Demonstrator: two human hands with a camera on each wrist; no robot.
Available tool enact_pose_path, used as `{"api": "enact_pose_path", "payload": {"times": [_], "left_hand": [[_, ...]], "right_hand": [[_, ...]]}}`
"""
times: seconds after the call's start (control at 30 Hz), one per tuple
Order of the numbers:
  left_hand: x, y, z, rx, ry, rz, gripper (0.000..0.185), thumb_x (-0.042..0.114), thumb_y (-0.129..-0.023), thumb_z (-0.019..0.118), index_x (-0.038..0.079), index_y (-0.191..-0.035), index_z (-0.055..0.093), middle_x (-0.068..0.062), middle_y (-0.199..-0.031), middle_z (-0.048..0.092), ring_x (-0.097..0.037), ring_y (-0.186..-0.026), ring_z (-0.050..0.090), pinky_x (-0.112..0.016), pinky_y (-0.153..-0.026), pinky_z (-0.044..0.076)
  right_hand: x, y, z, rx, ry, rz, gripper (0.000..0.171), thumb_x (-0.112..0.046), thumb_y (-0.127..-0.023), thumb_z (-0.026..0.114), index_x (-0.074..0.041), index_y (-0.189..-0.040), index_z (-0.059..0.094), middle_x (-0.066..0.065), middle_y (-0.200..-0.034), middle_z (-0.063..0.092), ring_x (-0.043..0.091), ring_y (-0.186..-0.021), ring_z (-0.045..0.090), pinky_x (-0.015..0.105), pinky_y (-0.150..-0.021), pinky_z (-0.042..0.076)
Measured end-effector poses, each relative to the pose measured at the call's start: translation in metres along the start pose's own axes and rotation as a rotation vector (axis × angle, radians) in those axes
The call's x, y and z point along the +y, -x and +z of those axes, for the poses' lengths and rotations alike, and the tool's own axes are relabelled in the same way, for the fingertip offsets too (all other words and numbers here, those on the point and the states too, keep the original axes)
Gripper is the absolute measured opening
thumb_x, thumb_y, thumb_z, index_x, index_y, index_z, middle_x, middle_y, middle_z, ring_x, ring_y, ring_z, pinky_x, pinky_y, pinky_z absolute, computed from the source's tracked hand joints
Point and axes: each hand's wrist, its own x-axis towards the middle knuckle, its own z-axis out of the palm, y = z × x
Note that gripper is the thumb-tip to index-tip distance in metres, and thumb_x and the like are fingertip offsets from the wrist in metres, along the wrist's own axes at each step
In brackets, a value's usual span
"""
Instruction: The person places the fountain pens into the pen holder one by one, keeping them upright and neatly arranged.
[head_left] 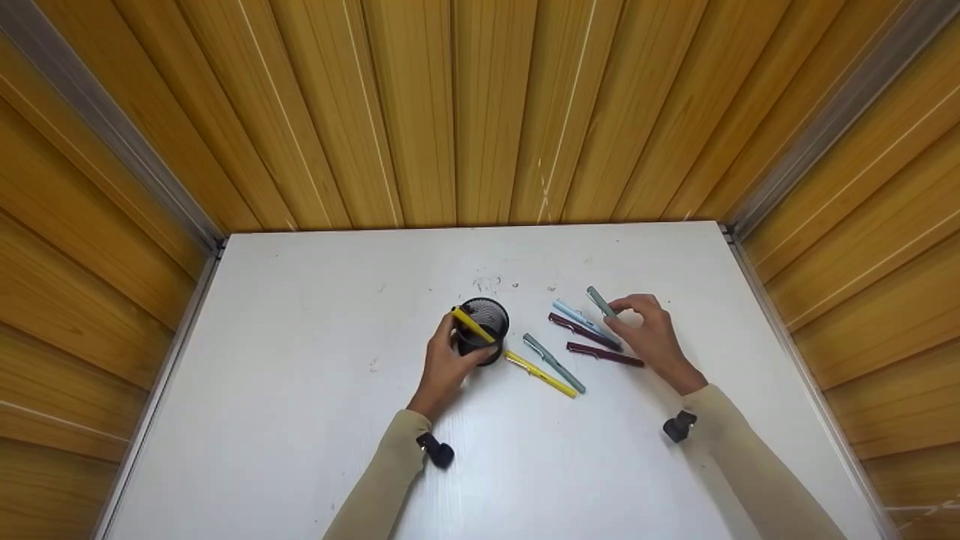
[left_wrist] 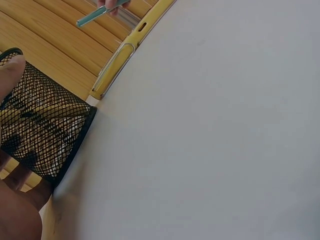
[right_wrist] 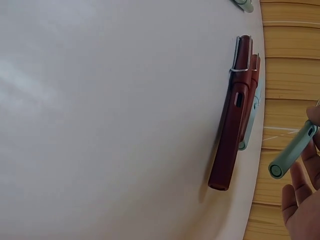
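Left hand [head_left: 444, 365] wraps black mesh cup [head_left: 484, 330], upright on white table [head_left: 300, 390]; yellow pen [head_left: 472, 325] leans inside cup. Right hand [head_left: 651, 335] pinches grey-green pen [head_left: 601, 301], lifted off table (tip toward far wall). On table between hands: second yellow pen [head_left: 541, 374], teal pen [head_left: 554, 364], two maroon pens [head_left: 604, 354], pale blue pen [head_left: 574, 314].

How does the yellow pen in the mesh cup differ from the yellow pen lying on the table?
The yellow pen in the cup leans tilted across the black mesh cup, which the left hand grips; the yellow pen on the table lies flat, untouched. The first is partly hidden by mesh; the second shows whole. Both are the same yellow.
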Motion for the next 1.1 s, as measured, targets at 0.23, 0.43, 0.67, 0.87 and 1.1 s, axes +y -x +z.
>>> {"api": "enact_pose_path", "payload": {"times": [0.23, 0.43, 0.67, 0.87, 1.1], "left_hand": [[0.0, 0.001, 0.0, 0.004, -0.004, 0.002, 0.086, 0.024, -0.085, 0.098, 0.01, -0.157, 0.053, -0.011, -0.153, 0.061, -0.031, -0.15, 0.052, -0.053, -0.128, 0.041], [0.0, 0.001, 0.001, 0.004, -0.001, -0.011, 0.085, 0.023, -0.085, 0.097, 0.011, -0.157, 0.054, -0.011, -0.154, 0.061, -0.032, -0.151, 0.051, -0.053, -0.129, 0.04], [-0.001, 0.001, 0.002, 0.008, 0.013, -0.015, 0.085, 0.022, -0.085, 0.098, 0.011, -0.157, 0.054, -0.011, -0.154, 0.062, -0.032, -0.151, 0.052, -0.055, -0.129, 0.04], [0.001, 0.0, 0.001, -0.001, -0.002, -0.022, 0.084, 0.022, -0.086, 0.096, 0.01, -0.157, 0.053, -0.01, -0.154, 0.061, -0.031, -0.151, 0.052, -0.053, -0.129, 0.04], [0.003, 0.002, 0.001, -0.005, -0.016, -0.05, 0.087, 0.023, -0.087, 0.096, 0.012, -0.16, 0.05, -0.008, -0.156, 0.06, -0.028, -0.152, 0.051, -0.049, -0.129, 0.04]], "right_hand": [[-0.014, -0.001, 0.001, -0.013, -0.005, -0.043, 0.021, 0.0, -0.096, 0.083, -0.005, -0.116, 0.079, 0.013, -0.112, 0.074, 0.023, -0.122, 0.055, 0.054, -0.11, 0.043], [-0.021, -0.003, 0.001, -0.01, 0.017, -0.072, 0.023, 0.002, -0.095, 0.083, -0.004, -0.117, 0.078, 0.011, -0.112, 0.075, 0.021, -0.121, 0.056, 0.048, -0.111, 0.042], [-0.028, -0.005, 0.005, -0.014, 0.016, -0.126, 0.023, 0.003, -0.094, 0.084, -0.004, -0.116, 0.078, 0.008, -0.11, 0.075, 0.018, -0.119, 0.056, 0.041, -0.109, 0.043], [-0.034, -0.008, 0.01, -0.016, 0.011, -0.174, 0.023, 0.004, -0.093, 0.085, -0.005, -0.114, 0.079, 0.007, -0.109, 0.076, 0.021, -0.118, 0.056, 0.035, -0.107, 0.043], [-0.038, -0.009, 0.015, -0.026, 0.009, -0.187, 0.024, 0.004, -0.092, 0.085, -0.004, -0.114, 0.079, 0.008, -0.109, 0.075, 0.022, -0.118, 0.057, 0.026, -0.106, 0.043]]}}
